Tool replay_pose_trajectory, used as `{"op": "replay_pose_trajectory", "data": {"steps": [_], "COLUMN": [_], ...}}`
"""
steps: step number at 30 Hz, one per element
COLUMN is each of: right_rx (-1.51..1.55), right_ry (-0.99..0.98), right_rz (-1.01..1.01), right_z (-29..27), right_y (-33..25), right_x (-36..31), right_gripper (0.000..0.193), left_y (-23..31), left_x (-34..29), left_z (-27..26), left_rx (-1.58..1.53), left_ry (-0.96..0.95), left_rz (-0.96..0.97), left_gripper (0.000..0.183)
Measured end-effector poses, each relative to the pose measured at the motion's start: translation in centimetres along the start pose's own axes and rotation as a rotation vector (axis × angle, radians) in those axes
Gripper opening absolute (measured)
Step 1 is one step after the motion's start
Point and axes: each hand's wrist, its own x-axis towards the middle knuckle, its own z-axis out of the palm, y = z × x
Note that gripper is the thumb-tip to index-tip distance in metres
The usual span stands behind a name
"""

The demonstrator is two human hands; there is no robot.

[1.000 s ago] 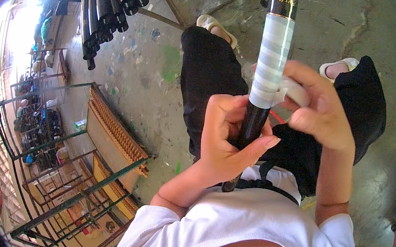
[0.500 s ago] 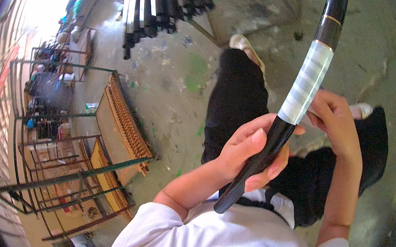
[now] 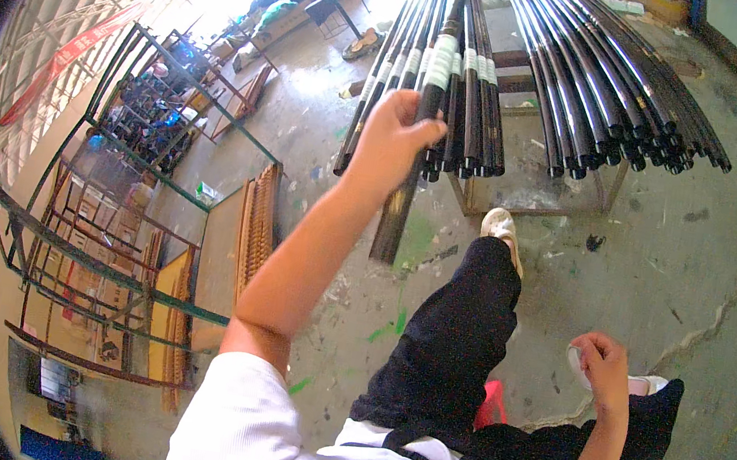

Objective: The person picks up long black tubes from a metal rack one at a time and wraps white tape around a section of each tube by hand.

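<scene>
Left hand (image 3: 391, 140) raised and stretched forward, closed around a long black rod (image 3: 427, 98) with a pale tape band above the grip. Held near its lower part, lower end hanging free over the concrete floor (image 3: 711, 247), upper part lying among the other black rods (image 3: 462, 84) on the rack. Right hand (image 3: 604, 365) low near the knee, fingers curled on a small whitish thing (image 3: 576, 364), probably a roll of tape; cannot tell for sure.

Possible troubles, as a judgement only: grip placed far from the middle, so risk of tipping or slipping from the fingers and hitting the floor. Also risk of knocking the neighbouring rod ends and making them roll off the rack. One arm only for a long piece, so poor control of the far end. Foot in a light shoe (image 3: 501, 231) just below the free end, so possible hurt there in case of a drop.

Surface for the rods: a low metal frame rack (image 3: 532, 191), second bundle of rods (image 3: 611, 85) spread on it to the right. Floor grey, cracked, stained with green paint spots (image 3: 383, 330). On the left, green metal frames (image 3: 103, 195) and wooden slatted pieces (image 3: 259, 216). Bright daylight at the far open side of the workshop.
</scene>
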Motion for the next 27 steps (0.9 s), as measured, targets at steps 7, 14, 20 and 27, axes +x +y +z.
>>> {"op": "replay_pose_trajectory", "data": {"steps": [7, 14, 20, 27], "right_rx": [-0.022, -0.027, -0.065, -0.125], "right_ry": [-0.01, 0.003, 0.003, 0.0], "right_rz": [0.004, -0.005, -0.009, -0.016], "right_z": [-0.1, 0.6, 1.2, 1.2], "right_y": [0.8, 1.8, 2.3, 1.8], "right_x": [0.7, 1.4, 1.8, 1.2], "right_gripper": [0.018, 0.016, 0.016, 0.017], "left_y": [-5.4, -6.5, -8.4, -8.8], "left_x": [10.6, 13.2, 15.7, 14.3], "left_z": [-4.6, -3.5, -4.1, -4.9], "left_rx": [0.492, 0.664, 0.965, 0.634], "left_ry": [0.194, 0.169, 0.134, -0.013], "left_rz": [-0.109, -0.16, -0.233, -0.221], "left_gripper": [0.043, 0.038, 0.056, 0.07]}}
